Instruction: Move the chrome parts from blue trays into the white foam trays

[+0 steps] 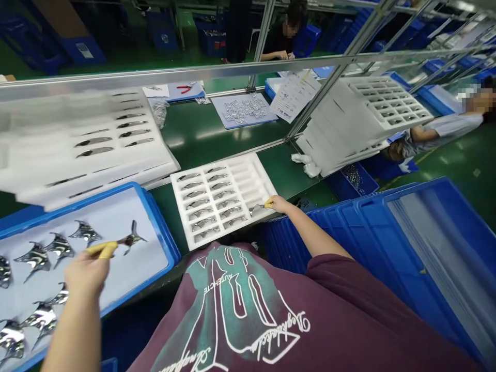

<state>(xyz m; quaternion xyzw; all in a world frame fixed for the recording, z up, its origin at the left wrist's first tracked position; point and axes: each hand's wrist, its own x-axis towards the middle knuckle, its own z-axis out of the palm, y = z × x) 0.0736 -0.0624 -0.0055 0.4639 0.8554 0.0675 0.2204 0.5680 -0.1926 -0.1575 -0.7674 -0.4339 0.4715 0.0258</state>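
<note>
My left hand [87,268], with yellow finger covers, pinches a shiny, pronged metal part [132,238] above a blue tray [165,232] with a pale liner. Several similar chrome parts [60,247] lie spread in that tray. My right hand [280,204], also yellow-tipped, is closed on a small curved metal piece [256,210] at the near end of the third column of a white foam tray [267,178]. Shiny pieces sit in slots along the foam tray's two left columns. The slots above my right hand hold no pieces.
White foam trays are stacked at left [127,155] and right [329,132]. Blue bins [349,222] are nested at my right. A metal rail [174,72] crosses the bench's far side. Beyond it are a sheet with small metal parts [244,109] and other people.
</note>
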